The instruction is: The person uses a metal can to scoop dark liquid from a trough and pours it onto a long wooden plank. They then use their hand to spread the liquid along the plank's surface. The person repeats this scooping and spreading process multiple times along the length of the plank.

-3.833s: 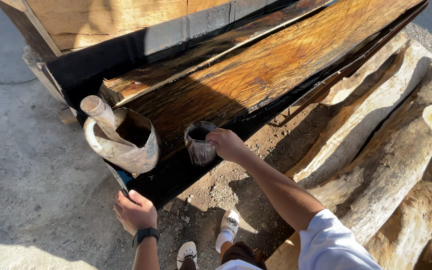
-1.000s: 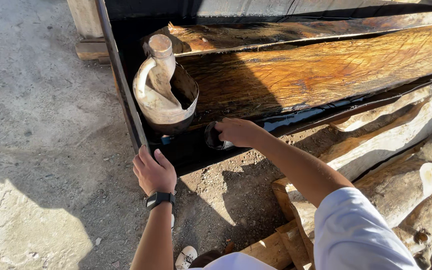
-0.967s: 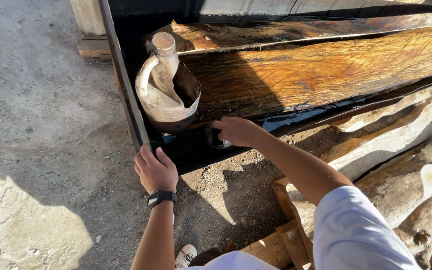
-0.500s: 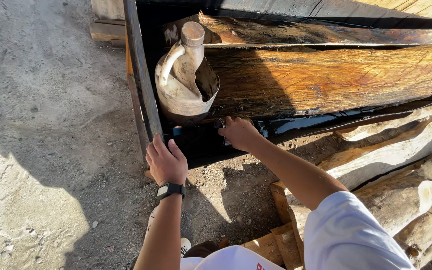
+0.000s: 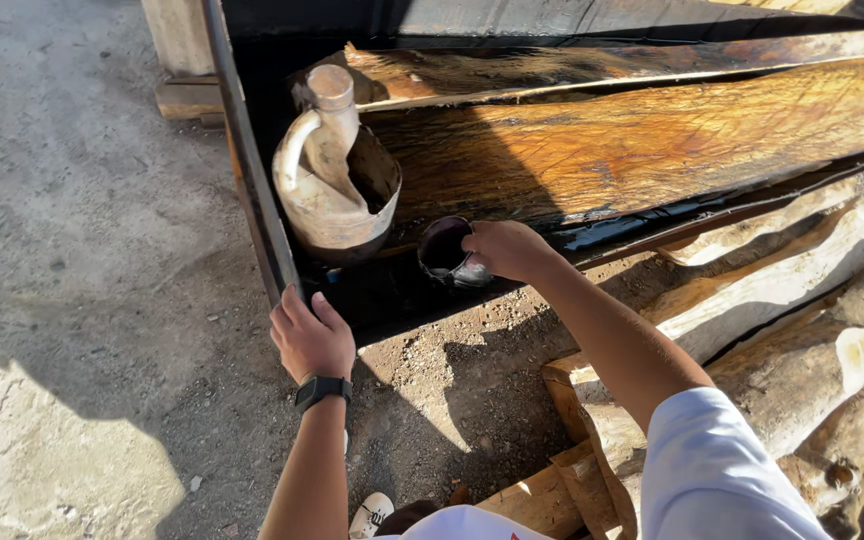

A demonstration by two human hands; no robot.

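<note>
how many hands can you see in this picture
2. The left hand rests on the lower corner of the black tray. The right hand holds a small dark cup inside the tray, beside the cut jug. No other person's hands show.

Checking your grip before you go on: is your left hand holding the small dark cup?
No, the right hand holds the dark cup; the left hand rests on the black edge.
</note>
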